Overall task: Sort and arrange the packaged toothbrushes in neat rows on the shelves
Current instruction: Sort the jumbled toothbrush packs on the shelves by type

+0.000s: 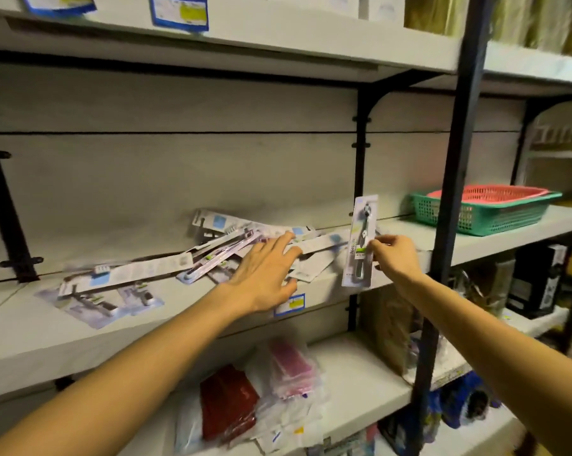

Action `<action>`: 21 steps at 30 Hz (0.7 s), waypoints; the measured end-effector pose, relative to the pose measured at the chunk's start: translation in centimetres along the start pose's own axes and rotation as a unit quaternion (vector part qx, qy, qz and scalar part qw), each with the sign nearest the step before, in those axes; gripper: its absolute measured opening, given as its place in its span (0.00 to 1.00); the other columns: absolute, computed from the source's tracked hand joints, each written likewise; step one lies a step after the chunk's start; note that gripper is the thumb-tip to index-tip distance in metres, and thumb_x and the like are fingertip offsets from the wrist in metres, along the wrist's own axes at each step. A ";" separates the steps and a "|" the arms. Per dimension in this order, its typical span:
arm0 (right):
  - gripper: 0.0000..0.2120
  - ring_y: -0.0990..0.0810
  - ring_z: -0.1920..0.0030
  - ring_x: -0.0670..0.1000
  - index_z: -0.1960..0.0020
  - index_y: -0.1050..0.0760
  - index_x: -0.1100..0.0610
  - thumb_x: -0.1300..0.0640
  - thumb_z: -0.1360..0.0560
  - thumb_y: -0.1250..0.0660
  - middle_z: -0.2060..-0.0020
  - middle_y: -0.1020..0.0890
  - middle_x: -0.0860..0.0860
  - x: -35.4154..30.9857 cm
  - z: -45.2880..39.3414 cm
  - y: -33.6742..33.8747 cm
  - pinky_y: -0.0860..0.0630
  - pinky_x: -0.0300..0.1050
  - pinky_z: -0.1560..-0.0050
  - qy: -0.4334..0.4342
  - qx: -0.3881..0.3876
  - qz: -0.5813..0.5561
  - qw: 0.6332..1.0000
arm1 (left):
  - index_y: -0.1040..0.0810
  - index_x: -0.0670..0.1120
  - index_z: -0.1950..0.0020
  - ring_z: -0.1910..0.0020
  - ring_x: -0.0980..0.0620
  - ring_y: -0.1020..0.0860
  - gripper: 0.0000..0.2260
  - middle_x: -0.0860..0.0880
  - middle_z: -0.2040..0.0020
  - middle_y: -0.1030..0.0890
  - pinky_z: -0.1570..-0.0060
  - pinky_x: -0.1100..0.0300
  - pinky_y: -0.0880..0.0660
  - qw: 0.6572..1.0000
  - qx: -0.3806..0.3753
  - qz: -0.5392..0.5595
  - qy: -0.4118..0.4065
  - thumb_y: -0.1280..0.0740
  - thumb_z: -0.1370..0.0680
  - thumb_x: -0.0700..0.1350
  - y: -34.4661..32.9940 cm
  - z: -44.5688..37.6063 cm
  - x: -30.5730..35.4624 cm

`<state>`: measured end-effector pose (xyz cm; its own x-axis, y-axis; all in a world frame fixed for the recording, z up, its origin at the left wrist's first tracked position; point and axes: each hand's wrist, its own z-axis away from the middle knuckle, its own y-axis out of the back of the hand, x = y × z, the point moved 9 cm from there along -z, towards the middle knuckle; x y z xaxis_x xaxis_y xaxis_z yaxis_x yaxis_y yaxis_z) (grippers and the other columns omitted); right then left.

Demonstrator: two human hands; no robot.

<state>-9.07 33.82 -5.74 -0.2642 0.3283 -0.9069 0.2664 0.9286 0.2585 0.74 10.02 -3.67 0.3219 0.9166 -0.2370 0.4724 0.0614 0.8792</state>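
Note:
Several packaged toothbrushes [212, 251] lie in a loose heap on the middle white shelf [31, 340], some pointing left, some leaning on the back wall. My left hand [265, 274] reaches over the heap with fingers straight and spread, its fingertips over the packs. My right hand [395, 256] pinches one packaged toothbrush [360, 241] by its right edge and holds it upright in front of the shelf edge, right of the heap.
A black upright post [455, 179] stands just right of my right hand. A green basket with a red one inside [485, 213] sits on the shelf to the right. Bagged red and pink goods [261, 390] lie on the lower shelf. A price label [291, 304] hangs on the shelf edge.

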 end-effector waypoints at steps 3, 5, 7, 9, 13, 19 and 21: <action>0.08 0.21 0.65 0.52 0.62 0.18 0.59 0.63 0.28 0.34 0.66 0.16 0.56 0.5 -4.3 1.3 0.20 0.49 0.60 -0.021 -0.002 0.032 0.999 | 0.35 0.49 0.25 0.26 0.42 0.37 0.26 0.43 0.21 0.42 0.30 0.47 0.37 0.999 -0.035 -0.005 0.019 0.39 0.21 0.57 -1.4 -4.5 -1.0; 0.10 0.24 0.74 0.47 0.68 0.19 0.58 0.64 0.29 0.33 0.78 0.22 0.48 0.5 -6.4 1.8 0.28 0.37 0.74 -0.017 -0.018 0.062 0.998 | 0.34 0.49 0.26 0.28 0.43 0.35 0.26 0.44 0.23 0.38 0.33 0.47 0.36 0.998 -0.041 0.015 0.043 0.39 0.21 0.58 -2.1 -7.2 -1.5; 0.13 0.28 0.79 0.43 0.71 0.20 0.55 0.62 0.28 0.32 0.82 0.26 0.44 0.6 -8.2 2.0 0.33 0.35 0.77 -0.004 -0.026 0.099 0.995 | 0.34 0.49 0.26 0.29 0.43 0.33 0.26 0.45 0.25 0.36 0.35 0.47 0.35 0.995 -0.057 0.040 0.065 0.39 0.21 0.60 -3.1 -9.2 -1.5; 0.15 0.30 0.76 0.47 0.72 0.21 0.54 0.60 0.26 0.32 0.82 0.26 0.45 1.2 -10.3 2.1 0.35 0.39 0.72 -0.005 -0.025 0.127 0.992 | 0.35 0.50 0.25 0.31 0.43 0.31 0.29 0.45 0.27 0.33 0.36 0.47 0.34 0.992 -0.089 0.046 0.075 0.40 0.22 0.64 -4.7 -10.7 -1.1; 0.14 0.28 0.74 0.49 0.70 0.21 0.56 0.56 0.27 0.29 0.77 0.24 0.50 3.0 -13.4 1.5 0.33 0.39 0.73 -0.038 -0.054 0.180 0.982 | 0.34 0.50 0.25 0.33 0.44 0.29 0.34 0.46 0.28 0.30 0.36 0.46 0.32 0.982 -0.163 0.046 0.084 0.42 0.24 0.70 -7.5 -12.2 -0.9; 0.11 0.21 0.68 0.51 0.62 0.17 0.58 0.52 0.26 0.28 0.68 0.17 0.53 4.2 -16.1 1.2 0.27 0.41 0.67 0.007 -0.086 0.284 0.955 | 0.25 0.55 0.46 0.52 0.51 0.24 0.23 0.52 0.49 0.20 0.50 0.50 0.26 0.981 -0.152 0.049 0.108 0.40 0.28 0.71 -8.1 -13.5 -1.2; 0.09 0.18 0.62 0.54 0.53 0.17 0.58 0.52 0.25 0.29 0.60 0.15 0.54 3.9 -16.6 0.9 0.23 0.44 0.61 0.034 -0.080 0.301 0.950 | 0.26 0.54 0.52 0.60 0.52 0.25 0.19 0.52 0.58 0.21 0.58 0.53 0.26 0.985 -0.121 0.046 0.115 0.40 0.28 0.69 -7.4 -13.9 -1.0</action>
<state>-25.19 38.83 -3.51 -0.1691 0.8139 -0.5559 0.2456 0.5810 0.7760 -14.48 14.09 -4.21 0.1458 0.9864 -0.0762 0.2309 0.0410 0.9721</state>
